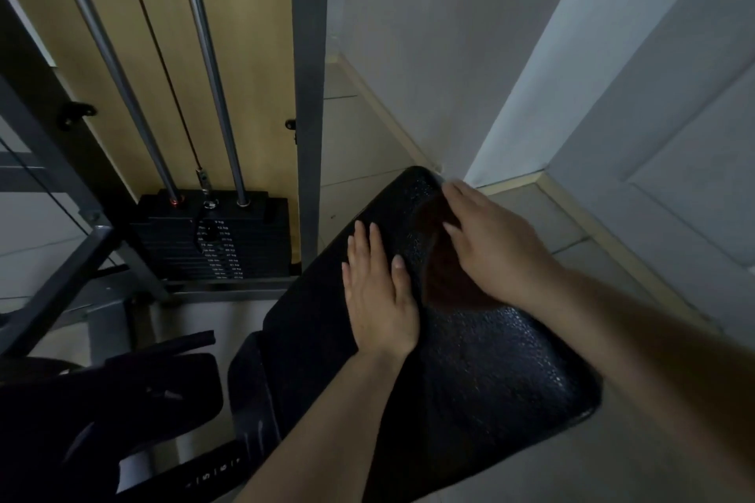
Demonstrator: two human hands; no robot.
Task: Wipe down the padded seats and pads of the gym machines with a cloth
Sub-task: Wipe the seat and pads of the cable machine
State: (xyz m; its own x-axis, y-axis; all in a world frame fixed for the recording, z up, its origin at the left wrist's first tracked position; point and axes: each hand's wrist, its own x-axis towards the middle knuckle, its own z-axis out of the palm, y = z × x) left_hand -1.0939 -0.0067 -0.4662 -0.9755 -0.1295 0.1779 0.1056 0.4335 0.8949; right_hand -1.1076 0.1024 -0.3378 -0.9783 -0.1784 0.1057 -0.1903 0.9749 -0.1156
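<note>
The gym machine's frame (312,94) filled the left half of the picture, its grey upright running down from the top centre, with two chrome guide rods (204,65) slanting to the weight stack (212,241) at centre left. A white wall (449,33) and pale floor tiles (367,143) took up the right.

The black padded seat (490,372) lay across the lower centre and right, tilted so that its narrow end pointed toward the wall corner at mid-frame. A second dark pad (163,380) sat in the lower left, untouched.

The left hand (378,290) lay flat on the seat's left portion, fingers straight and close together, holding nothing; it seemed placed there to steady the pad against the push of wiping. The right hand (490,245), reaching in from the lower right, pressed down on a dark reddish-brown cloth (445,282) near the seat's upper end, just right of the left hand. Its fingers lay spread over the cloth rather than curled round it, apparently to keep the fabric flat and moving with the palm. The hand was slightly blurred, so the thumb's hold could not be told.

The cloth was smallest of all, mostly hidden under that palm, touching the seat surface.
</note>
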